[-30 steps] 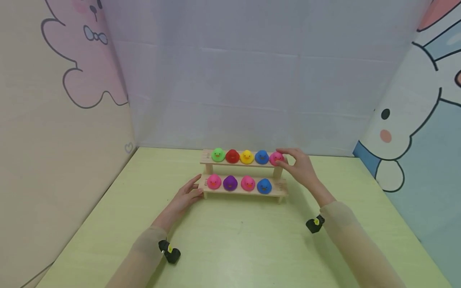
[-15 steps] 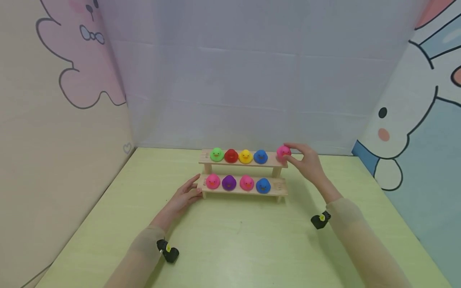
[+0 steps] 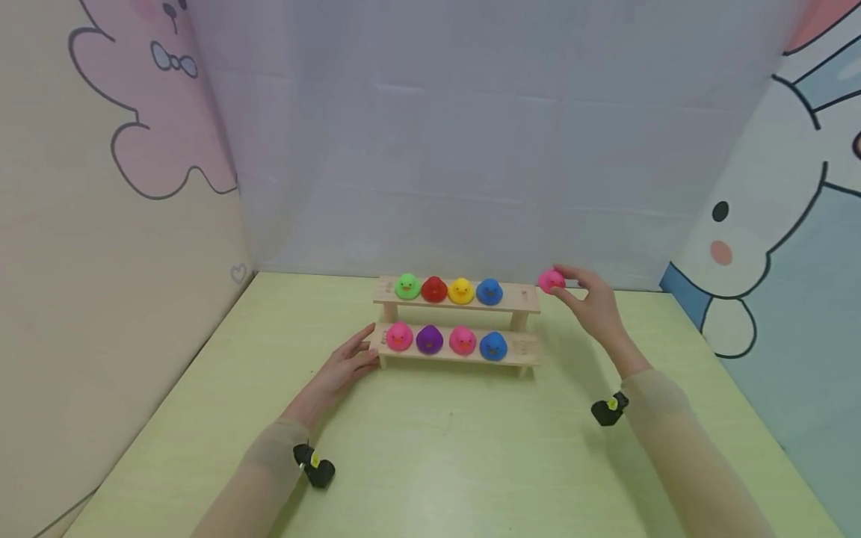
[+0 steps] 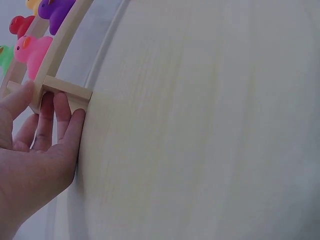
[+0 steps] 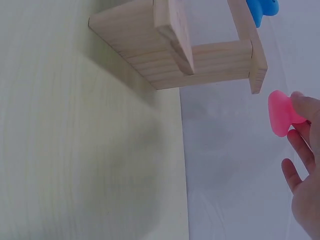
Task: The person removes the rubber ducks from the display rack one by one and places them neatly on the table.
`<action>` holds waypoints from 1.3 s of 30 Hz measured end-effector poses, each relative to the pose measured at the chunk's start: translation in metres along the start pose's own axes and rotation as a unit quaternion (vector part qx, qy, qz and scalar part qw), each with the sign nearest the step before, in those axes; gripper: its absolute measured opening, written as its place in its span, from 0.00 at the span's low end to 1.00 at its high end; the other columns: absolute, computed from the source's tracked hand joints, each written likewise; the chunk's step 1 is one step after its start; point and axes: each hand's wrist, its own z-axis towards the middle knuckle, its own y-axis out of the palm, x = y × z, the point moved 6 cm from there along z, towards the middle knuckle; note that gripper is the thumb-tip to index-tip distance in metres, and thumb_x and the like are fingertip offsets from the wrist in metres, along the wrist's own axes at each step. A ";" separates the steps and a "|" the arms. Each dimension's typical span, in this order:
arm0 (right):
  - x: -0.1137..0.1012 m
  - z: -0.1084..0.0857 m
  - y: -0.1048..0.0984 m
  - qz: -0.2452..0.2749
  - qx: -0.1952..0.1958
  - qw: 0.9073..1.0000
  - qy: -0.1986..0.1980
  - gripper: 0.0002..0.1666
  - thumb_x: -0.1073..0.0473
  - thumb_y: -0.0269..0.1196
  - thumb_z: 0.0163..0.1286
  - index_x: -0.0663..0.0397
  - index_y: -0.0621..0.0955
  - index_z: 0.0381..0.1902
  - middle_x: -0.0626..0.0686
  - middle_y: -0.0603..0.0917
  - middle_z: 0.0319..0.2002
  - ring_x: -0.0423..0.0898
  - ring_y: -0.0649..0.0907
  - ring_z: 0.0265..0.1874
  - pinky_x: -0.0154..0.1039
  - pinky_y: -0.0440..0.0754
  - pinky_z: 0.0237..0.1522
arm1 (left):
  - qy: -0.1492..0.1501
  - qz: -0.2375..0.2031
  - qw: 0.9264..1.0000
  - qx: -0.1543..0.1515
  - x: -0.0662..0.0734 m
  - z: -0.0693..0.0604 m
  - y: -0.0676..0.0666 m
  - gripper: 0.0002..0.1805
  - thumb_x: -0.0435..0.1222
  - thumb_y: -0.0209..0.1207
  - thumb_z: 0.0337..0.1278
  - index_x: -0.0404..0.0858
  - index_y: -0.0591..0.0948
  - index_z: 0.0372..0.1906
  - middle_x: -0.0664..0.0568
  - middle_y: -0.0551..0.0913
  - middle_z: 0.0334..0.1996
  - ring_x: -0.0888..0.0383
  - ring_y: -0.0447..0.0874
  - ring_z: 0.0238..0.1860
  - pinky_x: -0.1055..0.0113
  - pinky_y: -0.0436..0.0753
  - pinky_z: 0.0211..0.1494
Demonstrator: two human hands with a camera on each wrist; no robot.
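Observation:
A two-tier wooden stand (image 3: 464, 305) holds small rubber ducks in two rows. On the upper tier sit a green duck (image 3: 407, 287), a red duck (image 3: 433, 290), a yellow duck (image 3: 461, 291) and a blue duck (image 3: 489, 292). My right hand (image 3: 595, 305) pinches a pink duck (image 5: 283, 113) between thumb and fingers, in the air just right of the upper tier. At the stand's left end, my left hand (image 4: 45, 145) holds the lower board, thumb near the top and fingers under the edge beside the leg.
The lower tier carries a pink duck (image 3: 400, 337), a purple duck (image 3: 430, 340), another pink duck (image 3: 463, 341) and a blue duck (image 3: 494, 346). A pale green table (image 3: 444, 448) lies beneath. Behind it hangs a white cloth (image 3: 430, 149).
My right hand has lifted the pink duck off the upper tier's right end and carried it right, clear of the stand. My left hand has stayed at the stand's left end.

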 end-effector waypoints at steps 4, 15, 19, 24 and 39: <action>0.015 -0.005 0.004 -0.001 -0.011 1.000 0.018 0.28 0.60 0.67 0.67 0.59 0.77 0.64 0.65 0.82 0.57 0.59 0.78 0.57 0.58 0.74 0.58 | 0.001 -0.009 1.000 0.007 -0.002 -0.001 0.001 0.37 0.35 0.53 0.72 0.50 0.51 0.80 0.43 0.68 0.61 0.64 0.80 0.50 0.68 0.78 0.66; 0.051 -0.025 0.022 -0.039 -0.055 0.997 0.041 0.27 0.59 0.66 0.67 0.60 0.77 0.62 0.66 0.83 0.54 0.63 0.80 0.56 0.60 0.77 0.57 | 0.001 -0.005 1.000 0.024 0.005 0.001 0.004 0.37 0.31 0.53 0.71 0.54 0.54 0.79 0.42 0.66 0.59 0.59 0.81 0.50 0.63 0.81 0.64; 0.054 -0.030 0.023 -0.037 -0.063 0.996 0.044 0.26 0.61 0.66 0.67 0.62 0.78 0.61 0.67 0.83 0.54 0.64 0.80 0.55 0.62 0.77 0.56 | -0.008 -0.001 0.999 0.042 0.007 -0.001 0.006 0.37 0.31 0.54 0.71 0.55 0.56 0.78 0.42 0.66 0.61 0.57 0.81 0.53 0.62 0.82 0.64; 0.060 -0.034 0.026 -0.032 -0.071 0.995 0.055 0.25 0.60 0.66 0.67 0.62 0.78 0.61 0.67 0.83 0.54 0.64 0.80 0.56 0.62 0.76 0.57 | -0.017 -0.004 0.998 0.065 0.008 -0.002 0.007 0.36 0.31 0.54 0.70 0.55 0.58 0.77 0.42 0.68 0.60 0.55 0.81 0.53 0.62 0.82 0.63; 0.072 -0.040 0.035 -0.017 -0.103 0.992 0.076 0.25 0.62 0.64 0.69 0.62 0.76 0.62 0.68 0.81 0.57 0.65 0.78 0.58 0.62 0.76 0.59 | -0.034 -0.002 0.995 0.090 0.006 0.001 0.007 0.35 0.31 0.54 0.69 0.56 0.60 0.76 0.43 0.70 0.58 0.58 0.83 0.47 0.61 0.82 0.63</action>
